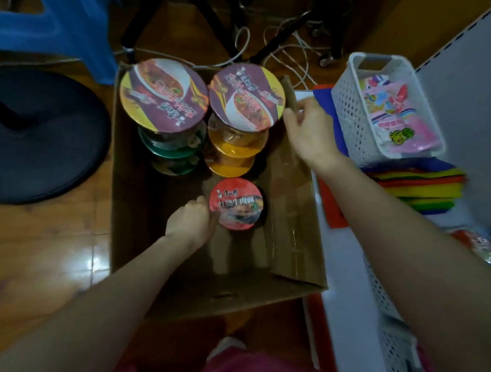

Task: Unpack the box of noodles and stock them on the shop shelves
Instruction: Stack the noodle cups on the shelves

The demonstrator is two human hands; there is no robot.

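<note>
The brown cardboard box (pixel 230 298) sits open on the wooden floor (pixel 44 259), right beside the white shelf base (pixel 345 280) on the person's right, and most of the noodles are not yet out of it. The left hand (pixel 191 219) is down inside, fingers curled round the side of a small red-lidded noodle cup (pixel 238 204) that stands alone near the middle of the box. The right hand (pixel 309 132) is at the far right corner, fingers bent over the end of the long cardboard flap (pixel 291 218), apparently holding it back. At the far end stand 2 stacks: a left purple-lidded bowl (pixel 163 96) tops the green-rimmed bowls (pixel 171 148), and a right purple-lidded bowl (pixel 246 97) tops the orange-rimmed bowls (pixel 232 156). From where I stand the orange stack worries me most. Its top bowl looks offset from those beneath, and the red cup stands just beside its foot, so a careless lift could nudge the pile and tip it. A sideways, one-handed grip on the cup could also slip. If the right hand lets go, the flap may swing in on the stacks. The white perforated basket (pixel 357 112) of pink packets (pixel 400 118) crowds the shelf edge, so a swinging arm could catch it.
</note>
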